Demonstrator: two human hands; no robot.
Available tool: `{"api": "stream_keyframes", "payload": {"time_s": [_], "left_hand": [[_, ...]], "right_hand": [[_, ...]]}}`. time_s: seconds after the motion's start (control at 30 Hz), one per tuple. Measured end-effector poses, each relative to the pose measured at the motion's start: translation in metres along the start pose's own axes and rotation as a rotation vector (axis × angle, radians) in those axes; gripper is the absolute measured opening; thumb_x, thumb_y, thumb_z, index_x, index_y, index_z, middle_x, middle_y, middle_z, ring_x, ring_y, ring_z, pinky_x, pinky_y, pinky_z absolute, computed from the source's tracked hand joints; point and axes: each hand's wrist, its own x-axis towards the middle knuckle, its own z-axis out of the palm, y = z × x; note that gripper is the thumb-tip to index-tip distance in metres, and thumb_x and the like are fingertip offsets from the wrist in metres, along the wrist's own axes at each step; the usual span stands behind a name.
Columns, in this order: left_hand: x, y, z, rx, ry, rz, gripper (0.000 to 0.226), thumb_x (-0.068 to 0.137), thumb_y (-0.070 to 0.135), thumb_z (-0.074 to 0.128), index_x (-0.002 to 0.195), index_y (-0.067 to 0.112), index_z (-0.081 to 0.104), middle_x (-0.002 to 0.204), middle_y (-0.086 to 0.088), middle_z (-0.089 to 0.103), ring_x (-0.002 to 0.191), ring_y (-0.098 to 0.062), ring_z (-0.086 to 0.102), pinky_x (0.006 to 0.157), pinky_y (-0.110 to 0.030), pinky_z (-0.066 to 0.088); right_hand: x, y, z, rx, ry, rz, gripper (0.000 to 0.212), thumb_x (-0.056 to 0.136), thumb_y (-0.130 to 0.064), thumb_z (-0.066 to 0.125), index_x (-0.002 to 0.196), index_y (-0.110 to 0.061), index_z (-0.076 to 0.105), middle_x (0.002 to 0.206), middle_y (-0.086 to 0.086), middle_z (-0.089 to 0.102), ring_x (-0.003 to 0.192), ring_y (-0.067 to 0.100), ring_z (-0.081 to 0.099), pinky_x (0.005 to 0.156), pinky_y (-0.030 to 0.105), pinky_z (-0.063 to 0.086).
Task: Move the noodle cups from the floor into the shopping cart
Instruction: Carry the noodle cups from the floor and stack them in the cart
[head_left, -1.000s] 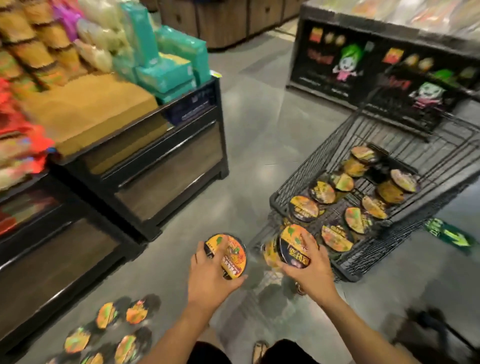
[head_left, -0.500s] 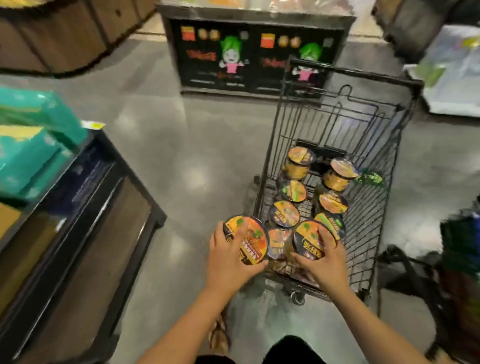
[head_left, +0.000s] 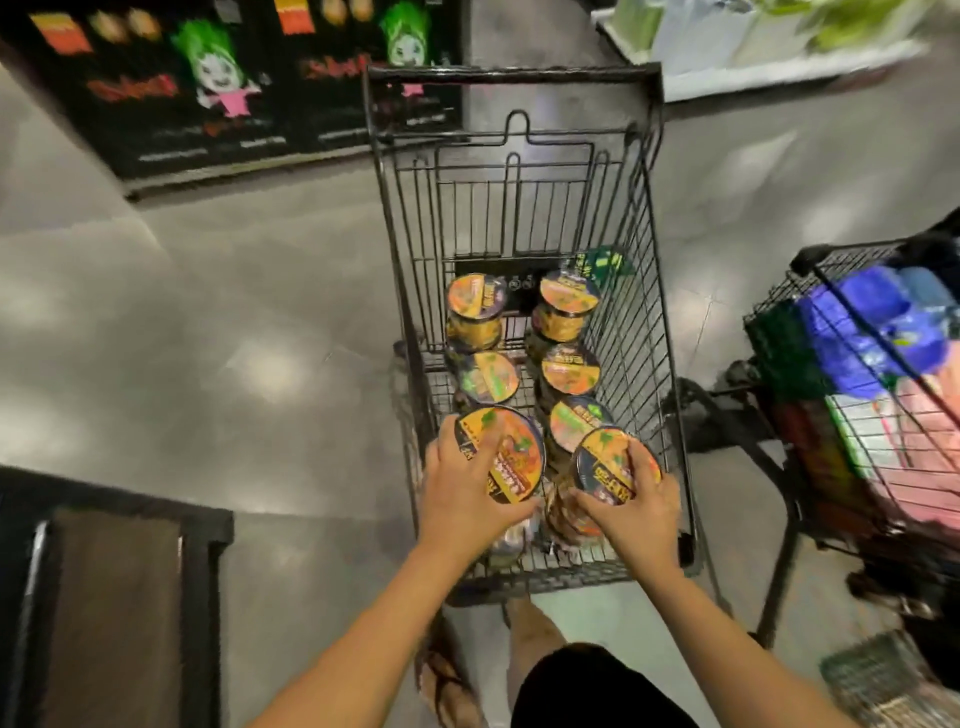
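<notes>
My left hand (head_left: 462, 483) curls round the first noodle cup (head_left: 514, 452) at its lid rim; my right hand (head_left: 634, 509) grips the second noodle cup (head_left: 602, 462) likewise. Both cups hang over the shopping cart (head_left: 639, 322), at its near end. They seem light and thin-walled, so I'd hold the stiff rim and squeeze gently. The glossy floor (head_left: 234, 338) lies under the cart, and a loaded trolley (head_left: 857, 364) stands just right of it.

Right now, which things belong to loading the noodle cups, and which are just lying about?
Job in hand:
left hand gripping a noodle cup; right hand gripping a second cup; black shopping cart; cups already inside.

Lying about:
other loaded cart; cartoon display stand; dark shelf.
</notes>
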Motion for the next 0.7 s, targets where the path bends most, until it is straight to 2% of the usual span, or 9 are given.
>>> {"api": "stream_keyframes", "payload": {"time_s": [0.17,0.3,0.4,0.57,0.7], "left_hand": [[0.071,-0.002,0.003,0.062,0.000,-0.075,0.104,0.065,0.079,0.063,0.150,0.046,0.014,0.155,-0.014,0.011,0.139,-0.036,0.020,0.111,-0.042,0.030],[0.131,-0.012,0.017,0.113,-0.020,-0.187,0.106,0.062,0.084,0.060,0.151,0.043,0.017,0.152,-0.019,0.020,0.135,-0.039,0.026,0.106,-0.043,0.036],[0.172,-0.018,0.031,0.121,-0.079,-0.229,0.106,0.064,0.083,0.059,0.151,0.044,0.013,0.155,-0.018,0.015,0.140,-0.038,0.020,0.109,-0.046,0.033],[0.223,-0.024,0.052,0.128,-0.089,-0.218,0.105,0.067,0.081,0.059,0.152,0.042,0.011,0.155,-0.019,0.014,0.140,-0.037,0.018,0.111,-0.045,0.031],[0.245,-0.035,0.073,0.167,-0.125,-0.244,0.105,0.068,0.082,0.057,0.152,0.041,0.009,0.156,-0.021,0.008,0.140,-0.041,0.018,0.110,-0.048,0.029]], "right_hand": [[0.074,-0.026,0.007,0.025,-0.045,-0.016,0.105,0.059,-0.059,0.083,0.146,-0.035,0.031,0.129,0.012,0.036,0.120,0.032,0.042,0.102,0.039,0.040],[0.141,-0.047,0.021,-0.049,-0.084,-0.060,0.105,0.056,-0.068,0.079,0.144,-0.035,0.031,0.128,0.014,0.037,0.120,0.035,0.039,0.100,0.043,0.043],[0.185,-0.057,0.035,-0.086,-0.118,-0.088,0.103,0.056,-0.067,0.078,0.142,-0.038,0.029,0.130,0.017,0.035,0.118,0.038,0.042,0.098,0.043,0.045],[0.233,-0.071,0.058,-0.199,-0.162,-0.091,0.106,0.061,-0.067,0.077,0.148,-0.031,0.028,0.136,0.021,0.033,0.120,0.038,0.042,0.096,0.037,0.044],[0.245,-0.066,0.077,-0.252,-0.146,-0.128,0.106,0.060,-0.067,0.076,0.148,-0.028,0.031,0.138,0.022,0.031,0.121,0.041,0.041,0.098,0.043,0.045]]}}
